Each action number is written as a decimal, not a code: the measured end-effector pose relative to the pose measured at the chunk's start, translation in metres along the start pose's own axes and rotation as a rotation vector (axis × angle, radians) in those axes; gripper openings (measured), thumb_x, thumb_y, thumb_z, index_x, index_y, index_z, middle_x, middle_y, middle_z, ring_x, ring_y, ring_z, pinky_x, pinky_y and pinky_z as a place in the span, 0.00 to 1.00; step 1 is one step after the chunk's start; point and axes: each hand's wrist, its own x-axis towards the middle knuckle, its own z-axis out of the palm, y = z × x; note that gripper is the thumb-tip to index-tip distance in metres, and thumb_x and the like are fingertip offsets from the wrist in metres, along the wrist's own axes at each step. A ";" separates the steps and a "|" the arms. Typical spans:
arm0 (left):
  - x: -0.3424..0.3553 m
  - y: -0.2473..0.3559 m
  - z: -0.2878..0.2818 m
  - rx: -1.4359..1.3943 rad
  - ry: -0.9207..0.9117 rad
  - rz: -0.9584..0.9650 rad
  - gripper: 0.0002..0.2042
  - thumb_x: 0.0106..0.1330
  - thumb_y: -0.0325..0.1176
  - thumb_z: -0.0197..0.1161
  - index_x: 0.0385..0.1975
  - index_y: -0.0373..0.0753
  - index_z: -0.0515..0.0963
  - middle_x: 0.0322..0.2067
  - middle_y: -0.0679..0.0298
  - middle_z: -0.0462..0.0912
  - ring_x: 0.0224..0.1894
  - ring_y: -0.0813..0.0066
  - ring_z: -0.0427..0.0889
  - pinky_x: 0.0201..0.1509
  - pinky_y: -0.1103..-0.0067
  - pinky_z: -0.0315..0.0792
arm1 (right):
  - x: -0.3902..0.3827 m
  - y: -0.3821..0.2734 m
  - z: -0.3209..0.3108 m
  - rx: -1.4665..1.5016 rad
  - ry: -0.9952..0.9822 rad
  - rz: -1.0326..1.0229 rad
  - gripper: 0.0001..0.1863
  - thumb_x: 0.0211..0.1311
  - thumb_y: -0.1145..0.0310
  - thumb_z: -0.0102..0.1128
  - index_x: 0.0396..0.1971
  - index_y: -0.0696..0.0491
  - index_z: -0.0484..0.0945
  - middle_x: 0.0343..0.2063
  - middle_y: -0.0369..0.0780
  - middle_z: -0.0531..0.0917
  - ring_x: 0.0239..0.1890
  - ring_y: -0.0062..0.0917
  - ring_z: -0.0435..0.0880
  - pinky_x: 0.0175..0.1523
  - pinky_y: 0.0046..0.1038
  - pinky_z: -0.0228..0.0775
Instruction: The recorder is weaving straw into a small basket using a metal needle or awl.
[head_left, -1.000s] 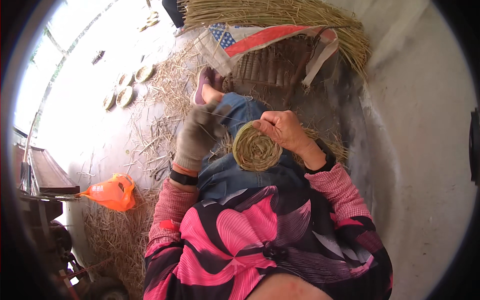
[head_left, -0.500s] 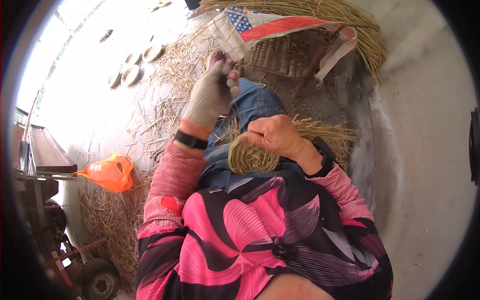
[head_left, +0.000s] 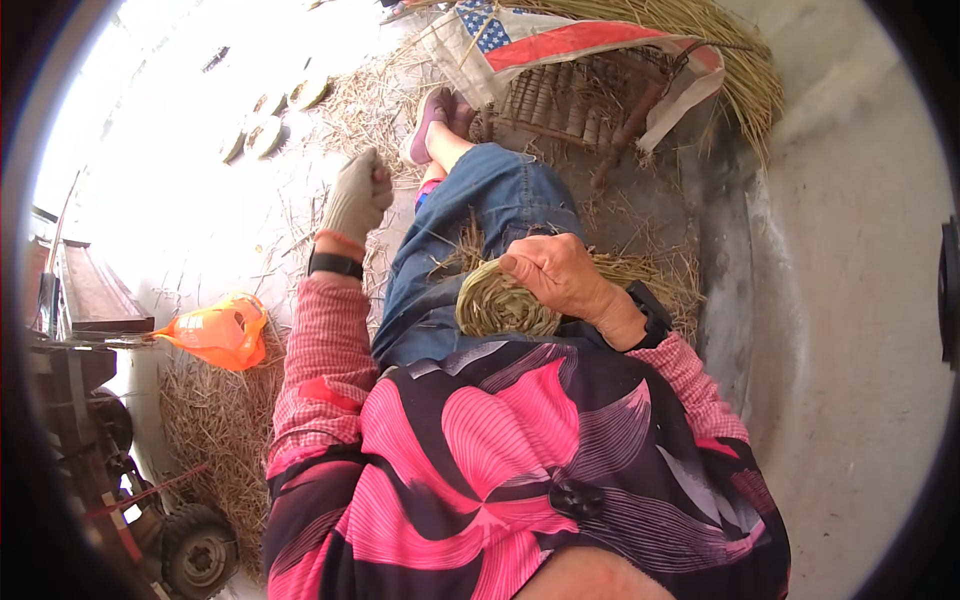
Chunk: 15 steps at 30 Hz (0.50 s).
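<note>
A round, greenish coil of woven straw [head_left: 498,303] rests on my lap, upright with its spiral side toward me. My right hand [head_left: 570,275] is bare and grips the coil's upper right edge, the thumb lying over its rim. Loose straw stalks [head_left: 650,275] stick out behind that hand to the right. My left hand [head_left: 358,193], in a pale knitted glove, is closed in a fist, raised to the left of my legs and apart from the coil. Whatever it holds is hidden or too thin to make out.
A low wooden rack [head_left: 570,100] draped with a striped cloth [head_left: 580,45] stands ahead. Beyond lies a long straw bundle [head_left: 735,70]. Several straw coils [head_left: 265,135] sit far left. An orange plastic bag [head_left: 222,332] hangs near a wheeled machine [head_left: 200,550]. Straw litters the floor.
My left hand has swung left and slightly back toward me, away from the coil, and my shoes now show. The right hand keeps its hold on the coil.
</note>
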 end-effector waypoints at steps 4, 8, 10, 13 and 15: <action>-0.005 -0.011 -0.007 -0.060 0.116 -0.003 0.16 0.73 0.41 0.47 0.20 0.47 0.63 0.15 0.73 0.59 0.12 0.84 0.49 0.13 0.82 0.42 | -0.001 0.000 0.003 0.031 -0.006 0.028 0.23 0.70 0.51 0.50 0.21 0.53 0.74 0.20 0.44 0.78 0.27 0.43 0.80 0.31 0.38 0.71; 0.010 0.001 0.001 0.704 0.164 0.437 0.09 0.67 0.34 0.55 0.24 0.41 0.70 0.19 0.61 0.72 0.18 0.66 0.69 0.19 0.73 0.63 | 0.009 -0.012 0.004 -0.012 -0.036 -0.083 0.21 0.68 0.52 0.52 0.21 0.51 0.75 0.20 0.43 0.78 0.26 0.42 0.80 0.30 0.38 0.71; 0.025 0.013 0.056 1.579 0.167 0.934 0.04 0.60 0.29 0.59 0.29 0.35 0.74 0.26 0.52 0.79 0.30 0.52 0.79 0.34 0.65 0.74 | 0.011 -0.020 0.009 -0.047 -0.068 -0.125 0.20 0.68 0.53 0.53 0.21 0.51 0.75 0.21 0.42 0.79 0.25 0.41 0.80 0.29 0.38 0.71; 0.069 0.022 0.112 0.868 -0.122 0.701 0.08 0.57 0.28 0.61 0.34 0.32 0.78 0.31 0.49 0.82 0.39 0.49 0.83 0.46 0.63 0.75 | 0.026 -0.034 0.018 -0.132 -0.107 -0.296 0.18 0.66 0.54 0.55 0.21 0.49 0.75 0.20 0.41 0.79 0.24 0.40 0.80 0.28 0.38 0.71; 0.072 0.023 0.105 1.300 -0.072 0.841 0.08 0.57 0.28 0.61 0.34 0.33 0.79 0.32 0.49 0.83 0.40 0.50 0.83 0.45 0.64 0.76 | 0.020 -0.029 0.011 -0.147 -0.041 -0.246 0.17 0.66 0.54 0.55 0.21 0.49 0.75 0.20 0.41 0.79 0.24 0.39 0.80 0.28 0.38 0.71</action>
